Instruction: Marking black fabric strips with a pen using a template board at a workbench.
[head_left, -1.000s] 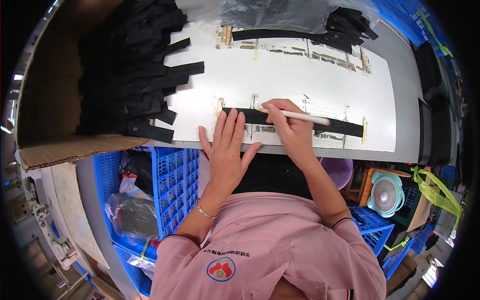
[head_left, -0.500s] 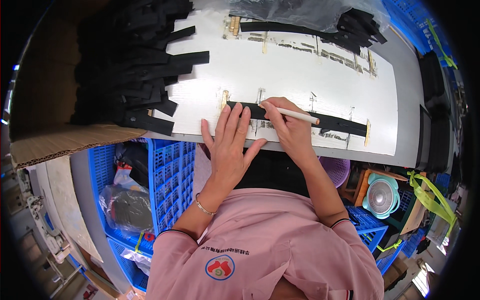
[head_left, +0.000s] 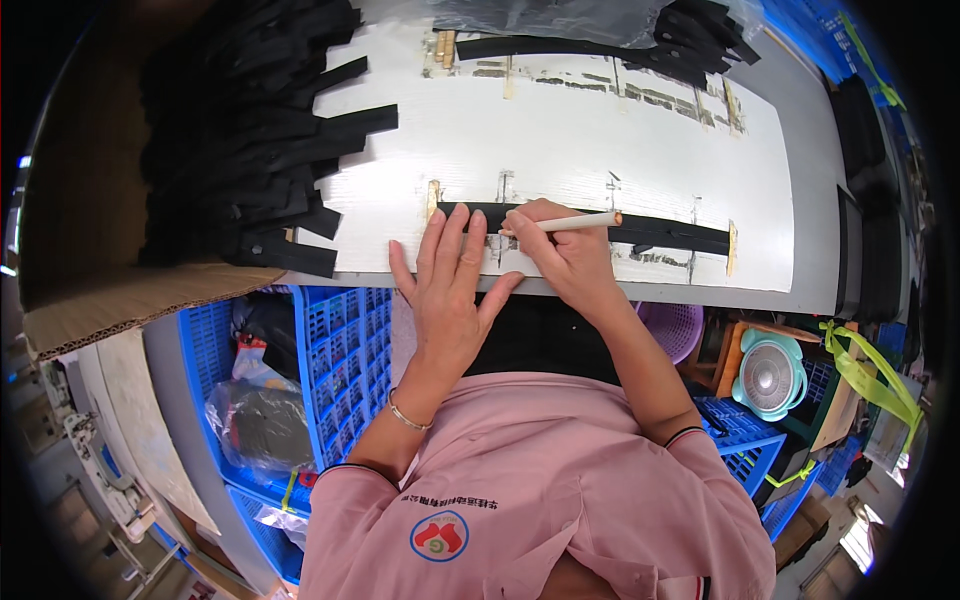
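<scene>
A long black strip (head_left: 668, 234) lies across the white board (head_left: 560, 140) near its front edge, between two pale tape marks. My left hand (head_left: 447, 265) rests on the strip's left end, fingers stretched out flat and pressing it down. In a writing grip, my right hand (head_left: 565, 250) holds a white pencil (head_left: 572, 222). The pencil's tip is at the strip's lower edge, just right of my left fingers. A small dark piece sticks out below the strip further right. Dark marks and smudges line the board along both sides of the strip.
A heap of black strips (head_left: 250, 150) fills the left side beside a cardboard flap (head_left: 150, 305). Another strip (head_left: 540, 48) and clear plastic (head_left: 560, 20) lie at the back. Below the table edge are blue crates (head_left: 345, 365), a purple basket (head_left: 672, 330) and a teal fan (head_left: 770, 375).
The pencil tip has shifted from the strip's upper edge to its lower edge as my right hand moved. My left hand still presses the strip. The whole view has shifted slightly.
</scene>
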